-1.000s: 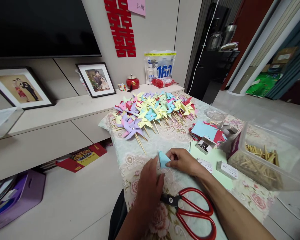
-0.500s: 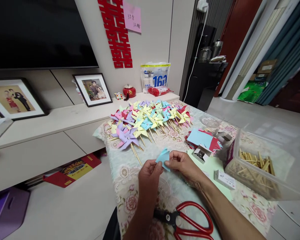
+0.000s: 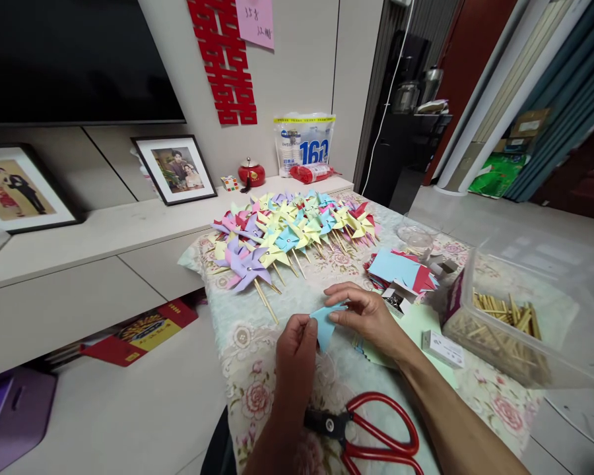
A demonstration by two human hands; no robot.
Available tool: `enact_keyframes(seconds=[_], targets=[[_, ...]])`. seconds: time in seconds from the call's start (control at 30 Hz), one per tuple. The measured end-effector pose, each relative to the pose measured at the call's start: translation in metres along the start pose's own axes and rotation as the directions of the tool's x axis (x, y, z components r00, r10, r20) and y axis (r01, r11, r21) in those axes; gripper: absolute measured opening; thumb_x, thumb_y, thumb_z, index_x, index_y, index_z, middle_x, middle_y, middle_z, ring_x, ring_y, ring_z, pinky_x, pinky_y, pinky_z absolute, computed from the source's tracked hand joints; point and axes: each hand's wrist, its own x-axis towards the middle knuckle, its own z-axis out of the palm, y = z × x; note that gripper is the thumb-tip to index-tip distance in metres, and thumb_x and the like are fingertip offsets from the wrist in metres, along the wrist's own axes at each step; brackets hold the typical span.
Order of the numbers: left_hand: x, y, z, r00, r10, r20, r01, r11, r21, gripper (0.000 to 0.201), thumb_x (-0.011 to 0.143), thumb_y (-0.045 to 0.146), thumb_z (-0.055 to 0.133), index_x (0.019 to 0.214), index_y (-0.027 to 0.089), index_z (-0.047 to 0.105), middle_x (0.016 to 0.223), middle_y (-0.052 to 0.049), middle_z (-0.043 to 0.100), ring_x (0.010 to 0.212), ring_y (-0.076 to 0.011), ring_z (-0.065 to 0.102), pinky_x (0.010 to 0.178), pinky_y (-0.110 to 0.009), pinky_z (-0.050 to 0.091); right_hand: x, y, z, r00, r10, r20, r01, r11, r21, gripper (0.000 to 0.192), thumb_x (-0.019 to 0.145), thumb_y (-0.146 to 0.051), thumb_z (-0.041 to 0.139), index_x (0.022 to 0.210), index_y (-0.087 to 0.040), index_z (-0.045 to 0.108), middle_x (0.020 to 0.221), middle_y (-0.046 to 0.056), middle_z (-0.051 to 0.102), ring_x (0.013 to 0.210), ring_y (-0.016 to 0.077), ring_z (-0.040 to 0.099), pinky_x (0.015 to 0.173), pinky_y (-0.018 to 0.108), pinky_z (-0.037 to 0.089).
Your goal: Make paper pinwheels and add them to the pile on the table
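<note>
Between both hands is a small folded piece of light blue paper (image 3: 326, 325), held above the flowered tablecloth. My left hand (image 3: 297, 340) pinches its left side between thumb and fingers. My right hand (image 3: 363, 315) grips the upper right edge with thumb and forefinger, the other fingers loosely curled. Below the wrists lie red-handled scissors (image 3: 376, 429), their blades partly hidden by my left forearm. Beyond the hands rests a crowd of paper pinwheels (image 3: 292, 231) on sticks, in yellow, purple, blue and red. A small open box of dark metal pieces (image 3: 394, 300) sits beside my right hand.
Cut paper sheets (image 3: 400, 269) are stacked right of the pinwheels. A clear plastic tub (image 3: 499, 346) of short sticks stands at the right, with a small white box (image 3: 443, 348) on green paper (image 3: 420, 323) near it. A white cabinet (image 3: 153, 227) runs along the wall.
The blue paper has been turned and now points downward. My right hand's fingers have lifted and spread somewhat, with the thumb still on the paper. The view has tilted slightly.
</note>
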Motion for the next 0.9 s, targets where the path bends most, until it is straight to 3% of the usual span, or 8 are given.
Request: enact_keyframes(seconds=[0.17,0.5,0.9], targets=[[0.0007,-0.0024,-0.0018,1.000,-0.012,-0.026,0.013,0.999,0.042,0.028,0.087,0.045,0.057,0.075,0.019,0.057,0.060,0.005,0.048,0.058,-0.0125,0.042,0.055,-0.024,0.033,0.0012,-0.0012,0.0024,0.999,0.053,0.009,-0.052,0.993,-0.109,0.013,0.076,-0.031,0.075,0.084,-0.020,0.073,0.096,0.005,0.069,0.090,0.0203,0.062,0.082,0.033,0.048],[-0.0028,0.0015,-0.0022,1.000,0.022,-0.014,-0.022,1.000,0.014,0.029,0.086,0.046,0.060,0.085,0.018,0.066,0.067,0.003,0.055,0.062,-0.0133,0.044,0.058,-0.024,0.037,0.0006,0.0023,0.0063,0.986,0.164,-0.041,-0.164,0.986,0.009,0.019,0.074,-0.036,0.074,0.073,-0.019,0.067,0.076,0.001,0.066,0.071,0.0160,0.056,0.068,0.029,0.044],[-0.0052,0.0047,-0.0016,0.998,-0.008,-0.059,0.010,1.000,0.018,0.032,0.084,0.048,0.060,0.070,0.019,0.057,0.059,0.005,0.045,0.057,-0.0123,0.038,0.054,-0.023,0.032,-0.0002,0.0036,0.0098,0.976,0.212,-0.055,-0.209,0.976,0.059,0.025,0.072,-0.042,0.076,0.071,-0.019,0.065,0.060,-0.004,0.056,0.056,0.0116,0.046,0.054,0.026,0.034]])
